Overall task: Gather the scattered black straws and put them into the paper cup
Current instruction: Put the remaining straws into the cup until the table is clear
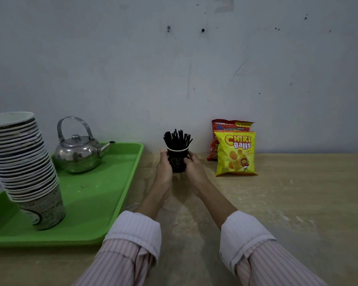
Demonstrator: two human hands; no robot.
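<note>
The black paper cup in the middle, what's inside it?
A bunch of thin black straws stands inside the black paper cup, tops fanning out above its white rim. Their lower ends and the cup's bottom are hidden by its wall.

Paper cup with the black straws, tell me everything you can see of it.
The paper cup is black with a white rim and small pale print on its front. It stands upright on the wooden table near the wall, packed with black straws fanning above the rim. The left hand and right hand hold its sides.
</note>
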